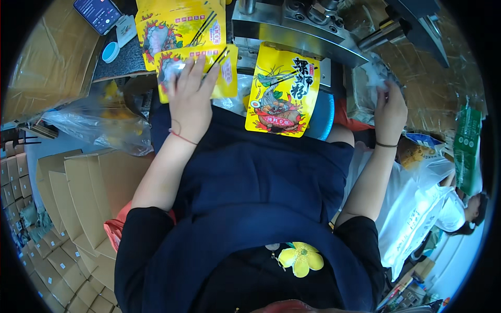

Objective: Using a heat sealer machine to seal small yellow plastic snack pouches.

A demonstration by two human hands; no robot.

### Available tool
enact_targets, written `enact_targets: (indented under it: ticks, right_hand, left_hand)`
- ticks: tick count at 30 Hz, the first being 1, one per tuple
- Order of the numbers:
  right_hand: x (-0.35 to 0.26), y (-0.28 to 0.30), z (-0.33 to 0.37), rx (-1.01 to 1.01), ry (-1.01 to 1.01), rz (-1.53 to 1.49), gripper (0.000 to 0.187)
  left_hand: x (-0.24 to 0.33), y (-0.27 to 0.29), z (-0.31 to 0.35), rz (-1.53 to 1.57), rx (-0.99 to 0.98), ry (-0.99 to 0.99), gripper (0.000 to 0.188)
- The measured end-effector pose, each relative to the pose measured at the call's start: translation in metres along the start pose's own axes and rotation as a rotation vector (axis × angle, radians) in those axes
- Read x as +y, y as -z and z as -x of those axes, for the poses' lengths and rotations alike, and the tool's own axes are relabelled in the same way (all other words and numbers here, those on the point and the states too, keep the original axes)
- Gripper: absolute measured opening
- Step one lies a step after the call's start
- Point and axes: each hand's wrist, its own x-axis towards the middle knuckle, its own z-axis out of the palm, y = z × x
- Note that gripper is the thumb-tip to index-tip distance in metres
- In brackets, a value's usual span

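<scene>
My left hand (192, 99) lies with its fingers stretched over a flat yellow printed pouch (223, 86), which overlaps the near edge of a stack of similar pouches (177, 28). Another yellow pouch (282, 96) hangs front side out below a metal machine bar (297, 35), its top edge at the bar. Out to the right, my right hand (391, 110) has its fingers bent together at a bin (360, 96) with whitish translucent plastic (377, 75) in it. Whatever is between those fingertips is too unclear to name.
A phone (99, 14) and a round light-blue lid (110, 52) lie at the far left. Large cardboard boxes (49, 68) flank both sides. Clear plastic bags (94, 125) hang at the left. A white bag (407, 208) and another person (454, 208) are at the right.
</scene>
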Motion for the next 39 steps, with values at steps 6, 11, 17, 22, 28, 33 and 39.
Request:
enact_targets:
  ticks: [6,11,17,22,28,33,39]
  right_hand:
    - [-0.043,0.012,0.013,0.048,-0.181,-0.683,0.017]
    - [-0.123,0.038,0.001,-0.243,0.308,-0.982,0.012]
    - [-0.133,0.042,-0.012,-0.264,0.318,-0.920,0.012]
    - [-0.106,0.045,-0.014,-0.546,0.354,-0.872,0.022]
    - [-0.024,0.014,-0.017,-0.257,0.078,-0.060,0.031]
    - [-0.004,-0.008,-0.015,-0.452,0.021,0.040,0.027]
    - [-0.003,-0.011,-0.007,-0.286,-0.091,0.039,0.021]
  left_hand:
    - [0.021,0.029,-0.010,1.222,-0.027,0.563,0.017]
    - [0.059,0.030,-0.016,1.313,-0.367,0.342,0.018]
    - [0.093,0.026,-0.017,1.654,-0.602,0.302,0.029]
    - [0.108,0.024,-0.016,1.883,-0.918,0.432,0.031]
    - [0.093,-0.001,-0.031,2.005,-0.855,0.564,0.036]
    - [0.070,-0.006,-0.068,2.081,-0.794,0.706,0.033]
    - [0.040,-0.010,-0.057,1.047,0.180,0.358,0.061]
